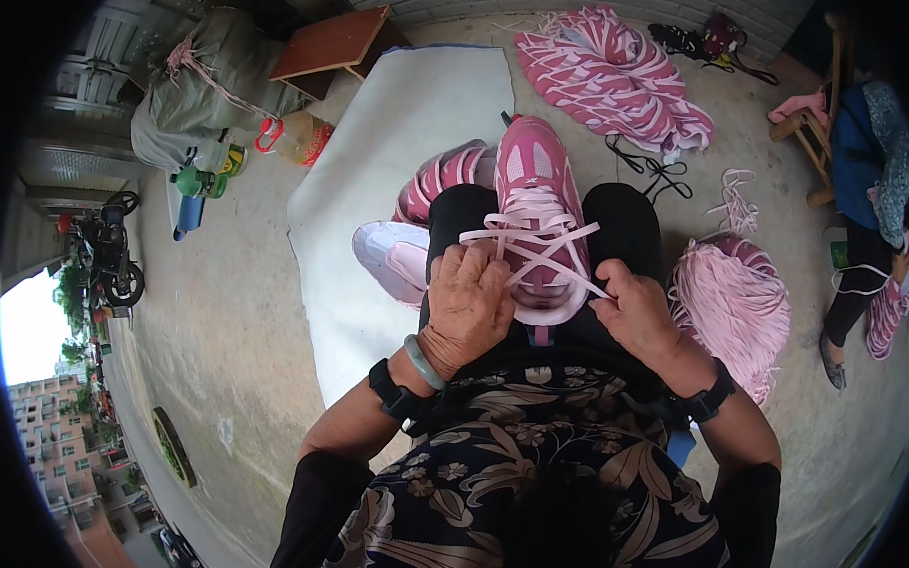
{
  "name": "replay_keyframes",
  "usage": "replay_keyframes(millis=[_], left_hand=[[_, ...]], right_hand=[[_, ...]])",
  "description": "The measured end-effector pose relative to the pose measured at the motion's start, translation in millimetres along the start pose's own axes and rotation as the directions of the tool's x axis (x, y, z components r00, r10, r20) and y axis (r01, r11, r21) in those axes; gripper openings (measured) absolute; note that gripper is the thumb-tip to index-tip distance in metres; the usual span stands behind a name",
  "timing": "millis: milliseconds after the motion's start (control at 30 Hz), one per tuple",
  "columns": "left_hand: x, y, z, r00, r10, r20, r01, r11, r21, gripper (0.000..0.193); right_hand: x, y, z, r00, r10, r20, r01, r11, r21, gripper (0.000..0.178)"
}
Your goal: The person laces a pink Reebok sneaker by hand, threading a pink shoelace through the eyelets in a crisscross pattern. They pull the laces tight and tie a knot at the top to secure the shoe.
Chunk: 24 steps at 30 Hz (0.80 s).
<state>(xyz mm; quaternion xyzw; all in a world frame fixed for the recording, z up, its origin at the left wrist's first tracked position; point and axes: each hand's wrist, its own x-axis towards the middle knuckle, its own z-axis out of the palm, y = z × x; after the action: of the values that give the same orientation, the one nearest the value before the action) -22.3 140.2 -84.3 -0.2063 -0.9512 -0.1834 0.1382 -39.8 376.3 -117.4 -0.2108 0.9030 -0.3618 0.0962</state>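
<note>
A pink sneaker [532, 156] rests between my knees, its toe pointing away from me. Pale pink shoelace [543, 236] criss-crosses over its tongue, with loose loops spreading to both sides. My left hand [465, 304] is closed at the left edge of the shoe's opening, curled around the lace there; its fingertips are partly hidden. On the right, my right hand [633, 308] pinches a lace end between thumb and forefinger, stretched out from the collar. Beside my left knee lie another pink shoe [446, 184] and a shoe with its pale inside showing [392, 261].
A white sheet [370, 147] covers the floor ahead. Bundles of pink-and-white strips [607, 73] and pale pink laces [733, 309] lie to the right. Black cords [656, 167] are beyond my right knee. Bottles [294, 139] and a small wooden table [331, 48] stand left; another person [858, 220] sits far right.
</note>
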Motion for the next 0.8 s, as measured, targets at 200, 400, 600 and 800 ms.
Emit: replay_keyframes(millis=[200, 400, 600, 800], left_hand=[[-28, -9, 5, 0.988, -0.121, 0.097, 0.113, 0.99, 0.088, 0.028], [-32, -17, 15, 0.992, -0.012, 0.125, -0.009, 0.986, 0.166, 0.012], [-22, -31, 4, 0.973, 0.075, 0.218, -0.067, 0.997, -0.047, 0.009], [1, -46, -1, 0.975, -0.131, -0.181, 0.078, 0.958, -0.275, 0.019]], right_hand=[[-14, -7, -28, 0.934, -0.25, -0.254, 0.246, 0.968, -0.047, 0.025], [-17, -1, -44, 0.947, -0.272, -0.168, 0.259, 0.961, -0.098, 0.017], [-18, 12, -33, 0.978, -0.176, -0.114, 0.185, 0.98, 0.068, 0.012], [13, 14, -29, 0.962, -0.061, -0.266, 0.059, 0.998, -0.015, 0.024]])
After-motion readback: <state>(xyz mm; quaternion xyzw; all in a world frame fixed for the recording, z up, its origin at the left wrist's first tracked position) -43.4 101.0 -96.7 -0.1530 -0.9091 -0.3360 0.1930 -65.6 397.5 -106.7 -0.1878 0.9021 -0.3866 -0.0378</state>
